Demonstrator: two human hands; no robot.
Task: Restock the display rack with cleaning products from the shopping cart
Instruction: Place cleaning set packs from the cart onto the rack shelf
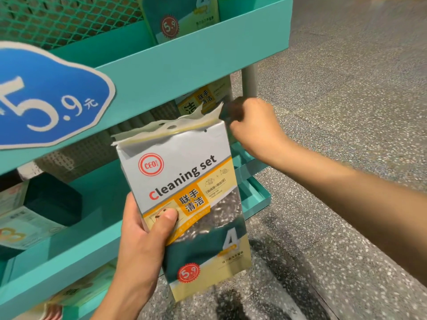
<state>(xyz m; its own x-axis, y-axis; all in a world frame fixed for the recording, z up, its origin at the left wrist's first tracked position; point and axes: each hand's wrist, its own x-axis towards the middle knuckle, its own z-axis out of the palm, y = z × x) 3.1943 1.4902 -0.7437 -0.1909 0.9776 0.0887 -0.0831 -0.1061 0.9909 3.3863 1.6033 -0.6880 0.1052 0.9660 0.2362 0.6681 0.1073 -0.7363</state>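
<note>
head view, facing down, close to rack point(161, 72)

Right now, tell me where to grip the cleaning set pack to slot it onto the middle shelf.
Grip the cleaning set pack at its lower half, from the left edge, as the left hand does: it is flat and upright, so its torn top stays free to lead into the shelf.

Upright cleaning-set packs point(184, 192) before teal rack point(175, 65)

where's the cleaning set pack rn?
Head view, centre: the cleaning set pack is gripped by the left hand, in front of the teal rack's middle shelf.
</note>
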